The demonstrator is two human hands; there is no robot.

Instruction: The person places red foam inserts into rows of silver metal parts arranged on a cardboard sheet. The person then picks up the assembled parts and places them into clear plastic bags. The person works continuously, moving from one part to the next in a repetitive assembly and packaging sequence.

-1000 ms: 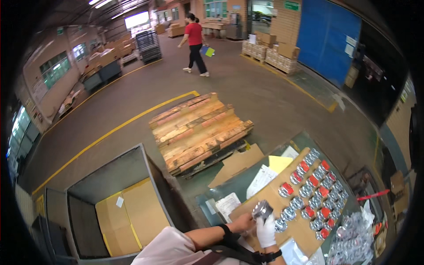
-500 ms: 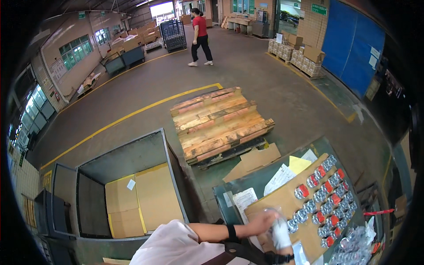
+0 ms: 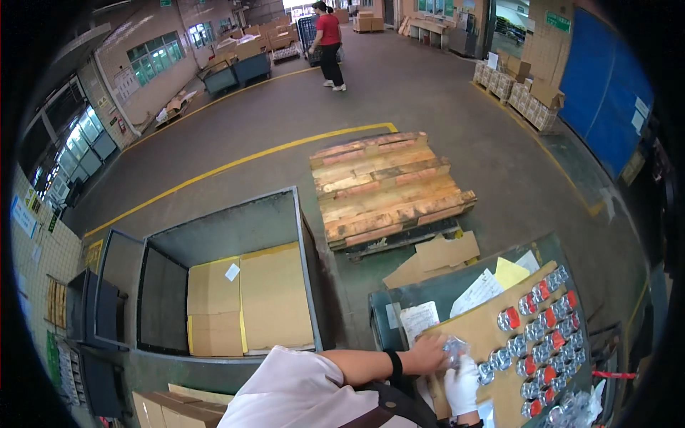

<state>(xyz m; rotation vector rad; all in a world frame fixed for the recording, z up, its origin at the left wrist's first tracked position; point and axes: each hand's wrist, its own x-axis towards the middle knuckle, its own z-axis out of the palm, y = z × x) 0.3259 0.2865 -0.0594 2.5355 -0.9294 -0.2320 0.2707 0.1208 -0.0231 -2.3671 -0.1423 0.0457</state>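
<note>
At the near left corner of a brown cardboard sheet [image 3: 510, 344], my bare left hand [image 3: 428, 354] closes on a shiny silver metal part [image 3: 455, 347], which looks partly covered in clear plastic. My right hand [image 3: 462, 385], in a white glove, grips the same part from below, and its fingertips are partly hidden. Just right of the glove stands a silver round part [image 3: 485, 372]. Beyond it, several similar silver parts, some with red faces [image 3: 509, 319], sit in slanting rows on the cardboard.
Papers [image 3: 474, 294] lie on the green table [image 3: 385, 321]. Clear plastic bags [image 3: 574, 410] sit at its near right. Left are a grey metal bin [image 3: 307, 250] lined with cardboard and, farther off, a wooden pallet [image 3: 392, 187]. A person in red [image 3: 329, 43] is far away.
The view has swung left and down, so things appear shifted right. My hands have come together around the silver part, which shows more plainly now. The distant person has walked on.
</note>
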